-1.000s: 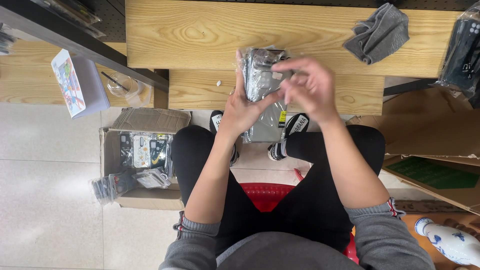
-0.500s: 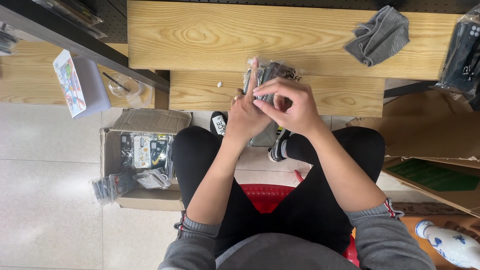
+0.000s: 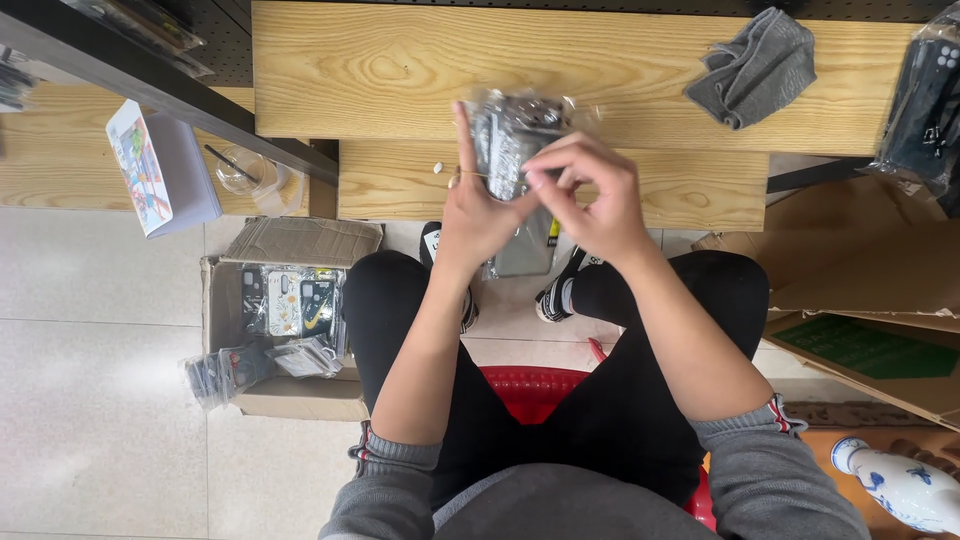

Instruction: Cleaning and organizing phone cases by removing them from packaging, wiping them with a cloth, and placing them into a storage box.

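At my nine o'clock sits a cardboard box of packets. My left hand clasps the clear plastic packet above the wooden table, while my right hand pinches its edge. I judge I'm opening it; next calls for steady peeling. A grey cloth lies at two o'clock.

A clear crinkled plastic packet with dark patterned contents, held upright.
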